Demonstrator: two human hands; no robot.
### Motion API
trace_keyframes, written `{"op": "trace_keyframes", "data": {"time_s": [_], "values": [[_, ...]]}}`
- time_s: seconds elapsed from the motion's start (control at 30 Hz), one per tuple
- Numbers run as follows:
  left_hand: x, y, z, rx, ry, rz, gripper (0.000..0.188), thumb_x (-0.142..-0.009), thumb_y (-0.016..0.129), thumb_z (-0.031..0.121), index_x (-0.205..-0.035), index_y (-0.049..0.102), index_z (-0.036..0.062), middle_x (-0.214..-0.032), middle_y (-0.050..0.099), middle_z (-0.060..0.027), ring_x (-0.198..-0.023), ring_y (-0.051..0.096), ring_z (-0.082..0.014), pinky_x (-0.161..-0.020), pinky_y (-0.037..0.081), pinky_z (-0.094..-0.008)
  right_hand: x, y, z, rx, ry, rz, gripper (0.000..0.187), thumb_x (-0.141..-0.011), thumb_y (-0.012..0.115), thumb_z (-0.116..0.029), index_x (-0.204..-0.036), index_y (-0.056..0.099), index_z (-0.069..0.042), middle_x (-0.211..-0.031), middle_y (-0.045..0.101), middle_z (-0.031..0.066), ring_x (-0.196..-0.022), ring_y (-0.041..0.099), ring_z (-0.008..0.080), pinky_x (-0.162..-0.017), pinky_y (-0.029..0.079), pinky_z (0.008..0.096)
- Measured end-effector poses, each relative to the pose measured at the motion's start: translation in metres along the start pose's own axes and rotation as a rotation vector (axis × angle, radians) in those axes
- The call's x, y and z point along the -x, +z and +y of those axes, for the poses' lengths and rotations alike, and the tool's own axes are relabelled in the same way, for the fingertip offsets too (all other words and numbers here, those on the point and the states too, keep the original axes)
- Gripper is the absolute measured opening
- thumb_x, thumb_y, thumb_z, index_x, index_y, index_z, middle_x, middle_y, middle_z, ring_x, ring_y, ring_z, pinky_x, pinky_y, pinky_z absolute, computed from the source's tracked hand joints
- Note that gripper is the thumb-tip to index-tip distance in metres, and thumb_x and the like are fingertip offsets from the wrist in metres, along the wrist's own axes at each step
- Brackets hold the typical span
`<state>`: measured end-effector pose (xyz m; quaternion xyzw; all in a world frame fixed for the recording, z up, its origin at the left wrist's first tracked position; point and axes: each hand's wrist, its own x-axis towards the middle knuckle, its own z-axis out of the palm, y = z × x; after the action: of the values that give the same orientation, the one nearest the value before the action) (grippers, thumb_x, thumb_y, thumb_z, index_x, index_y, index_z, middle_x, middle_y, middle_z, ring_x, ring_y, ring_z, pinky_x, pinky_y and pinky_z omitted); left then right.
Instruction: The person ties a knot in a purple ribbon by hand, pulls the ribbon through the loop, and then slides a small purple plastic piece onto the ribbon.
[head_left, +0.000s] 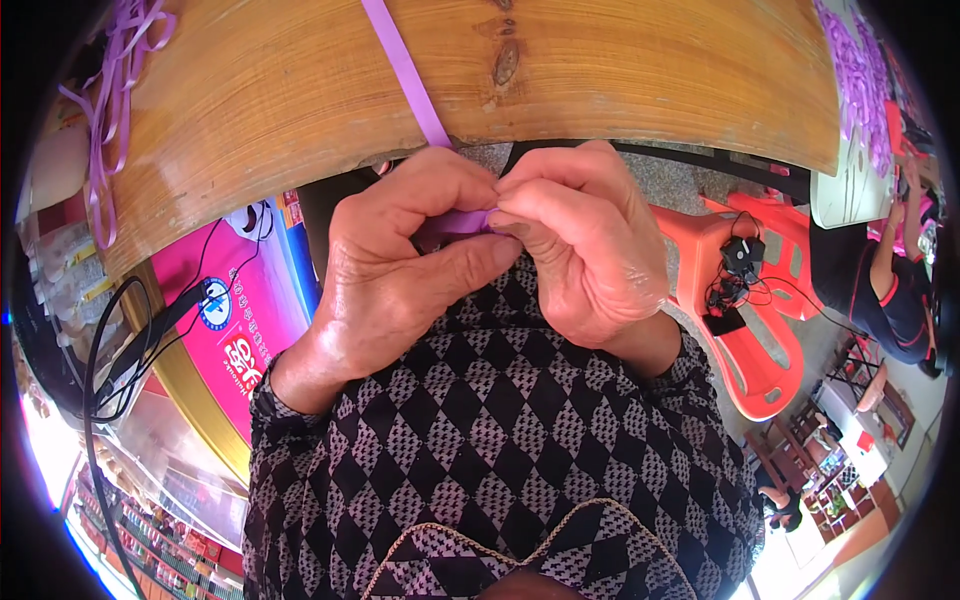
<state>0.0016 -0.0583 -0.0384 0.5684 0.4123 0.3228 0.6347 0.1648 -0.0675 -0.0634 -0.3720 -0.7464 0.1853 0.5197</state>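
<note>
A purple ribbon [405, 70] runs down across the wooden table and over its near edge to my hands. My left hand [405, 245] is closed, its thumb and fingers pinching a folded part of the ribbon. Close against it, my right hand [590, 235] pinches the same ribbon at the fingertips. Both hands are held in front of my body, just off the table's near edge. The fingertips hide most of the held piece, so I cannot make out its exact fold.
The wooden table [640, 75] spans the top. Loose purple ribbons [115, 110] hang at its left end, and a purple bundle [860, 90] lies at the right. An orange plastic stool [700, 260] bears a small black device [742, 256] with cables. Black cables [95, 370] hang at left. People are at the right.
</note>
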Motion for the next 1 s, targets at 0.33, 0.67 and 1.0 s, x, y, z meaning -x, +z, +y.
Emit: {"op": "trace_keyframes", "data": {"time_s": [0.33,0.67,1.0], "values": [[0.012,0.007,0.016,-0.244,0.056,0.273,0.016,-0.073,0.06,-0.009,-0.088,0.058,-0.0022,-0.071,0.054,-0.0048,-0.058,0.048,-0.0078,-0.054,0.039,-0.0203,-0.004,0.009,-0.007,-0.134,0.087,0.071,0.012,-0.078,0.062,0.003,-0.086,0.053,0.005,-0.077,0.058,0.0126,-0.063,0.053,0.0168,-0.055,0.042,0.0237],[0.002,0.008,0.005,-0.326,0.281,0.208,0.017,-0.072,0.061,-0.008,-0.087,0.058,-0.0006,-0.073,0.054,-0.0089,-0.062,0.053,-0.0149,-0.055,0.042,-0.0224,-0.002,0.001,-0.008,-0.127,0.151,0.016,0.015,-0.079,0.061,0.003,-0.092,0.054,0.004,-0.09,0.058,0.0157,-0.076,0.055,0.0191,-0.065,0.045,0.0257],[0.003,0.015,0.006,-0.65,0.457,0.396,0.025,-0.063,0.063,-0.009,-0.086,0.06,0.0004,-0.081,0.057,-0.0106,-0.06,0.055,-0.0192,-0.053,0.045,-0.0247,-0.006,0.003,-0.006,-0.012,0.002,0.037,0.017,-0.077,0.062,0.005,-0.093,0.055,0.005,-0.085,0.06,0.0179,-0.071,0.057,0.0221,-0.061,0.047,0.0269]]}}
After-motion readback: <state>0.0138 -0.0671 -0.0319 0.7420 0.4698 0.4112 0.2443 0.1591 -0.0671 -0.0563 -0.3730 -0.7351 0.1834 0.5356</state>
